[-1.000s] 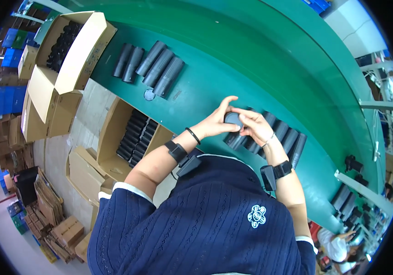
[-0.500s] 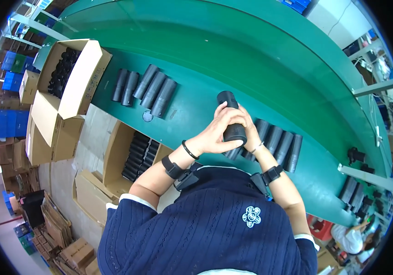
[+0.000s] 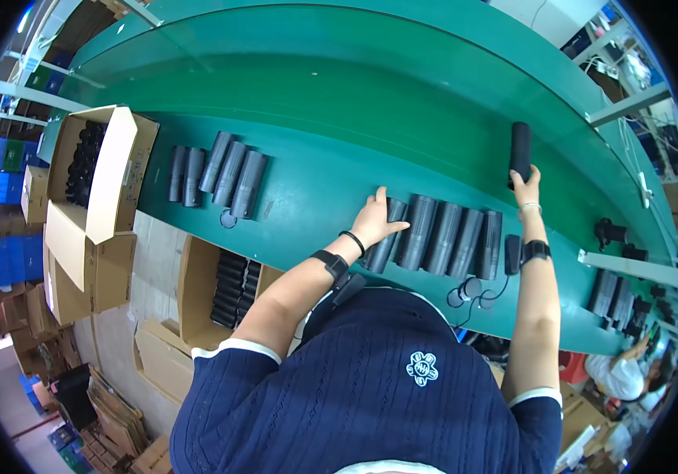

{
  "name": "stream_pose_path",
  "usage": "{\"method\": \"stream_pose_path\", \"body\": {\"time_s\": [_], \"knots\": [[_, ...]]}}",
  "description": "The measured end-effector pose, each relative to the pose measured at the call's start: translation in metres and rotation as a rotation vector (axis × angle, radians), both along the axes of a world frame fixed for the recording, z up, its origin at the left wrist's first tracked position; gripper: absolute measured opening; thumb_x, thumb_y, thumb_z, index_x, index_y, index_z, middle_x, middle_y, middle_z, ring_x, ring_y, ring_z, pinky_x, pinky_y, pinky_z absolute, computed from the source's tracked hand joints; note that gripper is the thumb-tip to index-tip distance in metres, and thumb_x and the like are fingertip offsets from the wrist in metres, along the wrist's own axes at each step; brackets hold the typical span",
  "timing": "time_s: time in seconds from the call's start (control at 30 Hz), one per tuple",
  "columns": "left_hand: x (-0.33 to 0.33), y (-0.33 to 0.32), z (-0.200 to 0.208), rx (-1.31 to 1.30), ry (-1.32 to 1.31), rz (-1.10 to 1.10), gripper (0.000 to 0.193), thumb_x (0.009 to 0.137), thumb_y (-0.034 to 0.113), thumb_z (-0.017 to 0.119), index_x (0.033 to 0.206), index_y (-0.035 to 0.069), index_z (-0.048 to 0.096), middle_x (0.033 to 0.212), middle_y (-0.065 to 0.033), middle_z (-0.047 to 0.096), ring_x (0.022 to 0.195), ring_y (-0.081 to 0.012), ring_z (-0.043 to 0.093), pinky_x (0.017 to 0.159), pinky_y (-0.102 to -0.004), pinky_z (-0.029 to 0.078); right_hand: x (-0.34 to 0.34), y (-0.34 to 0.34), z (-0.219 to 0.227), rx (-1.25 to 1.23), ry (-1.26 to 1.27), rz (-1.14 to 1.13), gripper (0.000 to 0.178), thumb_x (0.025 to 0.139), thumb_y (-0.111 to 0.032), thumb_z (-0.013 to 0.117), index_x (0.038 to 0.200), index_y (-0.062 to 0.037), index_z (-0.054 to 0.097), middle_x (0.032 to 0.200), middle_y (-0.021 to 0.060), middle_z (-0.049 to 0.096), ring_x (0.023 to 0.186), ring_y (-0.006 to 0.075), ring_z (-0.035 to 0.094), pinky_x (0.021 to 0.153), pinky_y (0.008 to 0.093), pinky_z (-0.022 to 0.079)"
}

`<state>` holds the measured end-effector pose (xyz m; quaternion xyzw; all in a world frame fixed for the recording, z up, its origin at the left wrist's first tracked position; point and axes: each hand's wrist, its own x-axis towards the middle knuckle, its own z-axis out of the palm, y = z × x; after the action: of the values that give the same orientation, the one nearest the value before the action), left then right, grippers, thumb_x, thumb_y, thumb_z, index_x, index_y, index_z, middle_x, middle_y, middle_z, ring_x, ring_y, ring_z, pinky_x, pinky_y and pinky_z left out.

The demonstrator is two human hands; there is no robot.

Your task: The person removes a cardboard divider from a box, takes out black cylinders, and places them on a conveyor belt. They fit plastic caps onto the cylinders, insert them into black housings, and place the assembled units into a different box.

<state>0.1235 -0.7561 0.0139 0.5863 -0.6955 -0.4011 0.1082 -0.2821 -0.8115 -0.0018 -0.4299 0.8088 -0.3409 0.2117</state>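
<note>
Pinching black, plastic-looking cylindrical tube by near end in right hand, beyond row of matching black tubes on smooth green worktop. Resting left hand, thumb and fingers spread, over leftmost tube (cannot tell whether gripped). Looks part-way: many tubes inside open brown cardboard carton, other five lying at worktop's left; cannot tell finished from unfinished.
</note>
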Motion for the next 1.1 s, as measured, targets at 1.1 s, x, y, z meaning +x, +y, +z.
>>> {"method": "stream_pose_path", "body": {"time_s": [1.1], "knots": [[0.058,0.016,0.041,0.276,1.033,0.109,0.05,0.083,0.017,0.067,0.123,0.007,0.039,0.118,-0.0062,0.045,0.113,-0.0162,0.043,0.095,-0.0304,0.038,0.278,0.069,0.082,0.268,-1.35,0.582,0.026,0.093,-0.018,0.054,0.117,-0.0078,0.053,0.077,0.0038,0.059,0.071,0.0169,0.066,0.061,0.0252,0.054]]}}
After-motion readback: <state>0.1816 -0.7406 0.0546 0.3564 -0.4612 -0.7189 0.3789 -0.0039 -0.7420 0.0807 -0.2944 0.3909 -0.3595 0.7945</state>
